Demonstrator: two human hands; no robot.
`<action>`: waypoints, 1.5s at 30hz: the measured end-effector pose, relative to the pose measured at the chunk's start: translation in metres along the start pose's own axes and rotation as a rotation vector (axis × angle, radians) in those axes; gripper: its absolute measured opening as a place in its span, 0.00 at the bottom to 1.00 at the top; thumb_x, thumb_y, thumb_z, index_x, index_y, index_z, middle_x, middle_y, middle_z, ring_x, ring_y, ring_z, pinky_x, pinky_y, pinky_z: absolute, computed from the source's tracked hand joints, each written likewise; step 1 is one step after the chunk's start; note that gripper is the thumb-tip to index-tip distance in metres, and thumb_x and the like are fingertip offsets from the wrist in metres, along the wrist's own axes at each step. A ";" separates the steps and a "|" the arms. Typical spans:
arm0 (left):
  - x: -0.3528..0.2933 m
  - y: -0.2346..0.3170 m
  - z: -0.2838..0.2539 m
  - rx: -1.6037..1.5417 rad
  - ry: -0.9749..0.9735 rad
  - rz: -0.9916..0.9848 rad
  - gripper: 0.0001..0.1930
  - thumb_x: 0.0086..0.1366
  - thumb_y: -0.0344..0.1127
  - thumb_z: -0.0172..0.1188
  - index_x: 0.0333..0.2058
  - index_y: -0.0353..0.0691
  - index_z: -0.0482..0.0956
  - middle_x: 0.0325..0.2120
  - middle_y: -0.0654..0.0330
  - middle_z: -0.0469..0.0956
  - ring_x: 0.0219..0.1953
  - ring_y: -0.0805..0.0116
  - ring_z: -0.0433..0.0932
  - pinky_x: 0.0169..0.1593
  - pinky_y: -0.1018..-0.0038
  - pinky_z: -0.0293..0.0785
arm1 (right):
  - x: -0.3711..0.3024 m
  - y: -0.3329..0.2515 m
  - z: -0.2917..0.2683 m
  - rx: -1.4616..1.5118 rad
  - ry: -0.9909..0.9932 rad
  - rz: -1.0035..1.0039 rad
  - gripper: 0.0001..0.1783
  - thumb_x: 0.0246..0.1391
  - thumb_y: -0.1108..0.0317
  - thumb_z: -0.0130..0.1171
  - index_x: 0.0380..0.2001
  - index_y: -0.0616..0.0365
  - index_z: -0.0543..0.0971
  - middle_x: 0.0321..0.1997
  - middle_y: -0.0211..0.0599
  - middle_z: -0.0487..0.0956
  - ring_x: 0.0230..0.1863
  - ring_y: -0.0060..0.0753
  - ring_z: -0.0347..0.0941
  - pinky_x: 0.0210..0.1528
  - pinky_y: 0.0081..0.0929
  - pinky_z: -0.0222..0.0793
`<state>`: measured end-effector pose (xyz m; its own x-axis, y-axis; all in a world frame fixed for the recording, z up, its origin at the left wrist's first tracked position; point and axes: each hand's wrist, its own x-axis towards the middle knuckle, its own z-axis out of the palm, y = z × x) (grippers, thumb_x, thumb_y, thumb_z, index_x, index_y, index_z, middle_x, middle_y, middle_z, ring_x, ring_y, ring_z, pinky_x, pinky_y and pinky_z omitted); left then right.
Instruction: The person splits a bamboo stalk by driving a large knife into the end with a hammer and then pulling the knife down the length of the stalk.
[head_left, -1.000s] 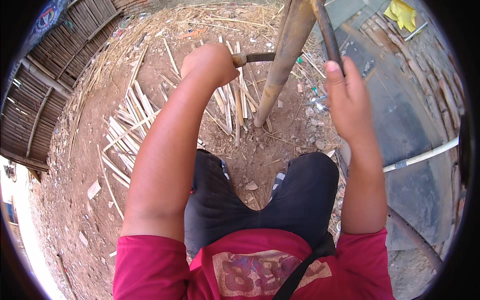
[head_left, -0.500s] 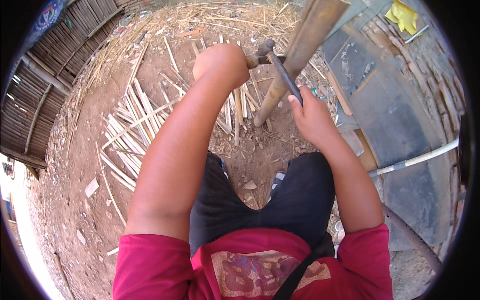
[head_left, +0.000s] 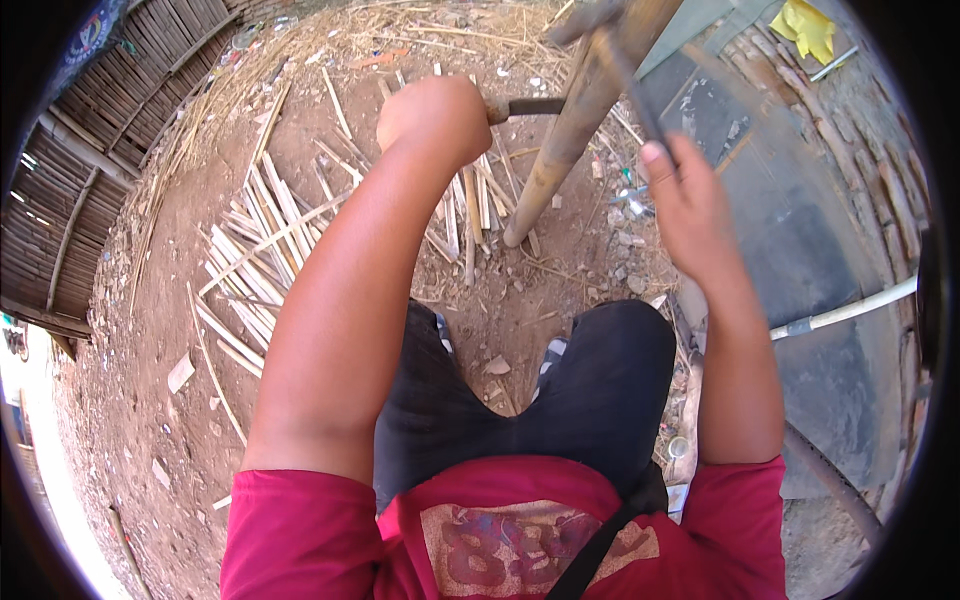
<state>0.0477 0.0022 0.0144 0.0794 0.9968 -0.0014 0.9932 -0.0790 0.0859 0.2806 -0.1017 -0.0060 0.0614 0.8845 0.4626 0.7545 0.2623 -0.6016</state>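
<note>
Higher and farther right than half a second ago, the hammer (head_left: 629, 85) tilts in the right hand (head_left: 695, 205), which wraps its handle. The left hand (head_left: 436, 118) is closed round the handle of a blade (head_left: 536, 106) reaching the leaning bamboo pole (head_left: 548, 185). Pale split sticks (head_left: 272, 210) lie beyond on brown dirt (head_left: 140, 410).

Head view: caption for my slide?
Left hand grips a handled blade at a brown pole; right hand holds a hammer.
</note>
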 end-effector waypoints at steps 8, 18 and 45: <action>0.000 0.007 0.001 -0.037 0.039 0.008 0.15 0.64 0.41 0.65 0.46 0.43 0.88 0.43 0.54 0.87 0.47 0.57 0.87 0.50 0.62 0.84 | -0.016 0.035 0.034 -0.058 -0.097 0.066 0.22 0.73 0.51 0.51 0.38 0.63 0.73 0.23 0.41 0.73 0.25 0.35 0.70 0.32 0.39 0.67; 0.005 -0.006 0.011 -0.049 0.017 -0.014 0.18 0.65 0.48 0.64 0.46 0.42 0.87 0.41 0.53 0.87 0.45 0.55 0.86 0.51 0.59 0.83 | -0.018 0.024 0.037 -0.134 -0.097 0.007 0.21 0.71 0.52 0.53 0.39 0.64 0.73 0.28 0.55 0.78 0.33 0.64 0.77 0.38 0.51 0.70; -0.003 -0.017 0.019 -0.013 0.018 -0.076 0.21 0.63 0.56 0.68 0.44 0.46 0.89 0.42 0.55 0.88 0.45 0.56 0.87 0.49 0.61 0.83 | 0.005 -0.008 0.014 0.044 -0.025 -0.033 0.21 0.70 0.51 0.56 0.40 0.62 0.72 0.21 0.46 0.75 0.23 0.48 0.73 0.30 0.45 0.68</action>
<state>0.0324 0.0007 -0.0064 0.0018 1.0000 0.0098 0.9950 -0.0028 0.0996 0.2662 -0.0938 -0.0077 0.0198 0.8841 0.4668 0.7265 0.3081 -0.6143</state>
